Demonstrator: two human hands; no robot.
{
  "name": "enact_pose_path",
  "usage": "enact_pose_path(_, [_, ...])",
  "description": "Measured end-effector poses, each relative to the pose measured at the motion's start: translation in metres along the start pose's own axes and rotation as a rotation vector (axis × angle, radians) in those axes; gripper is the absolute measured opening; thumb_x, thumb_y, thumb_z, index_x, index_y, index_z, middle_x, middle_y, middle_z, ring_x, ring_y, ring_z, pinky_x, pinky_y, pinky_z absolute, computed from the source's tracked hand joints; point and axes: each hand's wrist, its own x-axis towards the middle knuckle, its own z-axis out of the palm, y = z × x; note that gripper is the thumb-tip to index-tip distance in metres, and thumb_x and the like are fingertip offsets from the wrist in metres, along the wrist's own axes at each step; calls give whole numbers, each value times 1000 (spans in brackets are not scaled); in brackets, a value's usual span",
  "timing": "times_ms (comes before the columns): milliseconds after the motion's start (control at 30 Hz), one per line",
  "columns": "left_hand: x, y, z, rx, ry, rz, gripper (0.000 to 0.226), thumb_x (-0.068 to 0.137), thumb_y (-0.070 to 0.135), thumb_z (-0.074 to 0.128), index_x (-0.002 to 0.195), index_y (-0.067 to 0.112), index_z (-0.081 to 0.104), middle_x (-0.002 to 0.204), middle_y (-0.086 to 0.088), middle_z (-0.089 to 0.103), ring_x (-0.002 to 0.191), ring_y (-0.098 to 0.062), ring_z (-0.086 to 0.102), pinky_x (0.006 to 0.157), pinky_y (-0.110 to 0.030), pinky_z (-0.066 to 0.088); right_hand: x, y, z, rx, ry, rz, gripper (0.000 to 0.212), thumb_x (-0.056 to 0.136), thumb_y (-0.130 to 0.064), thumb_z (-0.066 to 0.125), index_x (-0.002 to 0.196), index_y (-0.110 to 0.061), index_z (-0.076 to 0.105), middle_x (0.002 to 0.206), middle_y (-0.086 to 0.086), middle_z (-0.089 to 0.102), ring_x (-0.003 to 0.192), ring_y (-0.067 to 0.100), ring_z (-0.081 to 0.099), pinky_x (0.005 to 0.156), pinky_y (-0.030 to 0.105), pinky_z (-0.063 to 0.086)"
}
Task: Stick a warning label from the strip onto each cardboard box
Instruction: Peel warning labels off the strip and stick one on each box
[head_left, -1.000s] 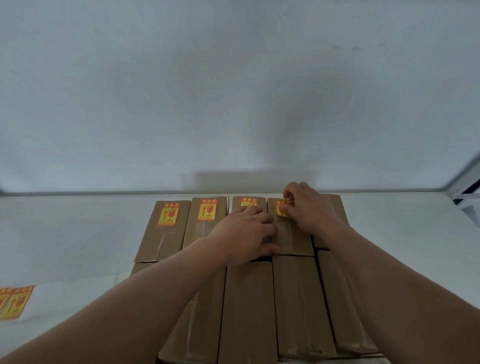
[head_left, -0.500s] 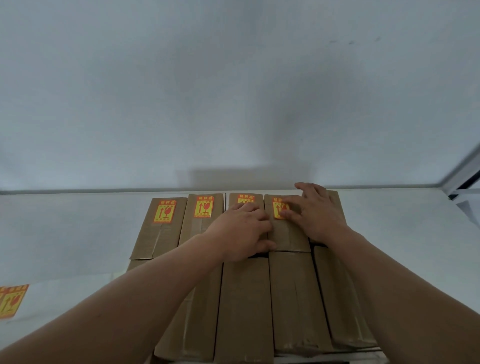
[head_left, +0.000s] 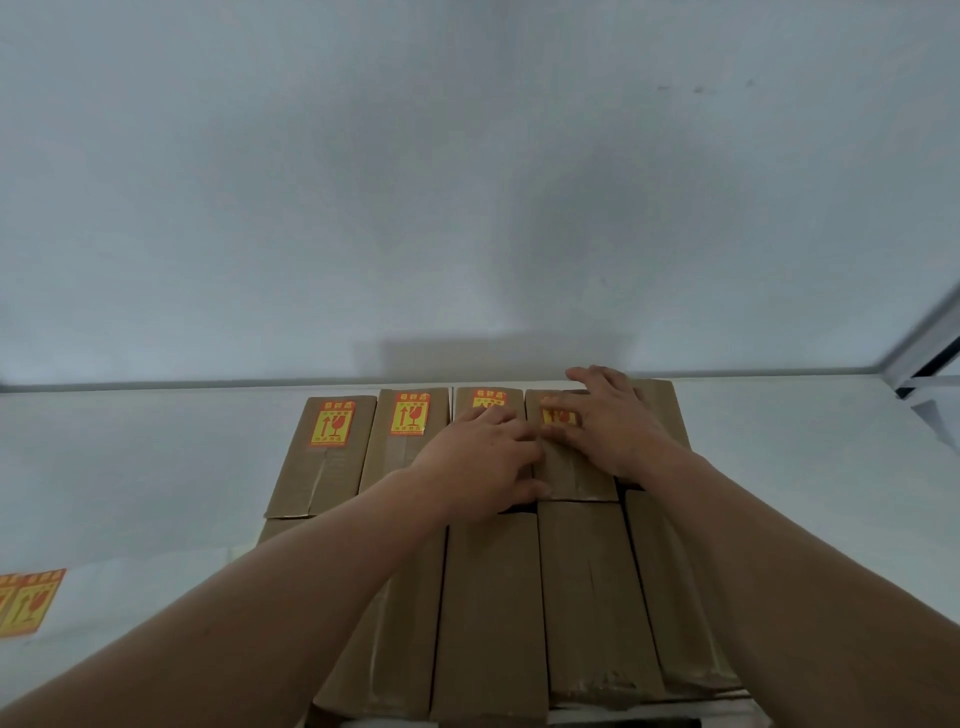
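Over at the far left, the label strip (head_left: 28, 603) lies on the white table (head_left: 805, 493). Next, the left hand (head_left: 480, 462) rests flat, fingers relaxed, on the cardboard boxes (head_left: 592, 597). Rightmost, the right hand (head_left: 613, 423) presses a warning label (head_left: 558, 417) onto a back-row box with straight fingers.

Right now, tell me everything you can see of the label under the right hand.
The label is a yellow rectangle with a red border and red symbols, lying flat at the far end of the fourth box in the back row. The right hand presses on it with straight fingers, hiding its right part.
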Motion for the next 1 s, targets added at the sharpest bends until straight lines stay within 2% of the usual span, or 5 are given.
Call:
enact_pose_path(233, [0,1,-2,1,-25,-2,55,93,64,31,128,28,53,134,6,50,129,-19,35,109,-40,28,-10,5,-10,-20,58,22,47,90,-61,44,132,-41,51,151,-7,33,141,19,19,115,43,21])
enact_pose_path(433, [1,6,-7,23,-64,-10,54,94,61,32,129,25,52,137,2,48,129,-21,36,107,-40,29,-12,5,-13,-51,-15,46,45,91,-59,44,130,-39,53,149,-4,36,140,21,21,114,45,22])
enact_pose_path(567, [-18,-1,-19,-11,4,-10,49,95,55,35,129,24,52,137,2,48,125,-22,43,102,-39,33,-8,-17,-25,-59,99,-18,39,93,-48,46,128,-33,55,145,-7,42,136,18,27,109,42,25])
enact_pose_path(867, [-137,-88,-28,263,136,-91,36,92,41,35,83,21,64,86,0,64,80,-24,61,67,-35,48,-3,-143,-24,-315,188,-391,33,99,-31,36,114,-20,63,115,2,61,107,24,52,94,39,40])
enact_pose_path(1000, [-207,-131,-23,270,125,-230,43,92,41,30,79,19,64,80,1,62,71,-24,60,62,-35,49,4,-218,-8,-333,201,-498,30,99,-25,37,110,-15,63,109,5,62,102,25,53,89,39,42])
